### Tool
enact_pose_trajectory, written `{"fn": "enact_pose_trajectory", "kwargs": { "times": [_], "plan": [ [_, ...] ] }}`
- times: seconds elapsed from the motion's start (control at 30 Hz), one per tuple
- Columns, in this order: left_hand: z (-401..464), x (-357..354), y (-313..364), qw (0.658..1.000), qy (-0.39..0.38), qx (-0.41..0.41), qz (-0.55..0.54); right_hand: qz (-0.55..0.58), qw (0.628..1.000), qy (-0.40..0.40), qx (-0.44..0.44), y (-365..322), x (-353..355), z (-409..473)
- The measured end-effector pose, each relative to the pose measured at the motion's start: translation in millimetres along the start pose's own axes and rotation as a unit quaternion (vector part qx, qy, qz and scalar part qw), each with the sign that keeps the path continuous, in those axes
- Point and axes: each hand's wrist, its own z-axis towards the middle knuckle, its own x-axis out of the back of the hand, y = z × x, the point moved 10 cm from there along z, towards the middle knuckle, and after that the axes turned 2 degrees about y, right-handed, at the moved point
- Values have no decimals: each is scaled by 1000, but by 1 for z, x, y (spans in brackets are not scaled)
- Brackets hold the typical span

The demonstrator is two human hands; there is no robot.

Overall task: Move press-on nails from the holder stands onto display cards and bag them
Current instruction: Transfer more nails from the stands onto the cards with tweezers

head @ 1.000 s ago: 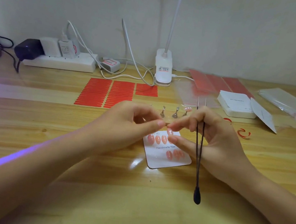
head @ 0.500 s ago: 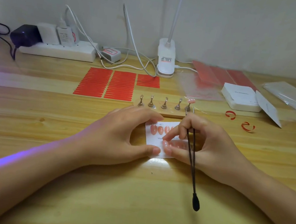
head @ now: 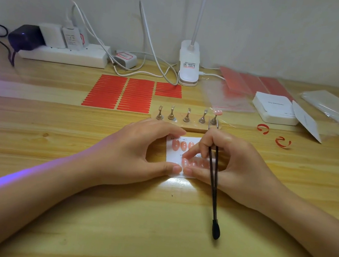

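Nearest, bare wooden counter (head: 149,244) is lying open between the two forearms, with room right up to the near edge. Black tweezers (head: 214,190) are slanting down across the right hand (head: 236,169), closed end pointing toward the viewer, tips poking up past the knuckles; the curled fingers are gripping them while the forefinger is pressing a coral press-on nail (head: 185,162) onto the white display card (head: 172,150). The left hand (head: 139,152) is pinching the card's left side, thumb on the near edge and forefinger curving over the far edge. Print on the card is mostly covered; only an "H" and scraps of small letters along the top are showing, not readable. Three coral nails are sitting in the card's upper row.

Just beyond, the wooden holder stand (head: 186,126) is carrying five metal pegs, and the rightmost peg is holding one pink nail (head: 217,112). Red adhesive tab sheets (head: 121,94) are lying to its left, two curled red strips (head: 263,128) to its right. Farther back, a stack of white cards (head: 274,108), clear bags (head: 333,107), a white clip lamp (head: 188,66) and a power strip (head: 66,55) are lining the wall.
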Motion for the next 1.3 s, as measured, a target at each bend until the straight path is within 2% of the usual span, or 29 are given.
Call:
{"fn": "enact_pose_trajectory", "kwargs": {
  "times": [0.3,0.5,0.7,0.93,1.1,1.3],
  "plan": [
    [0,0,-1,1000,0,3,-2,-13,1000,6,9,-1,2,-2],
    [0,1,0,1000,4,-4,5,-36,994,94,34,-7,21,-4],
    [-1,0,-1,1000,2,0,1,-8,1000,22,10,2,5,-2],
    [0,0,-1,1000,1,4,-7,23,1000,-4,16,4,-2,-2],
    [0,0,-2,1000,1,6,-4,-25,999,8,41,-3,1,-2],
    [1,-1,-3,1000,-1,7,-4,-178,977,16,119,-19,-2,-3]
  ]
}}
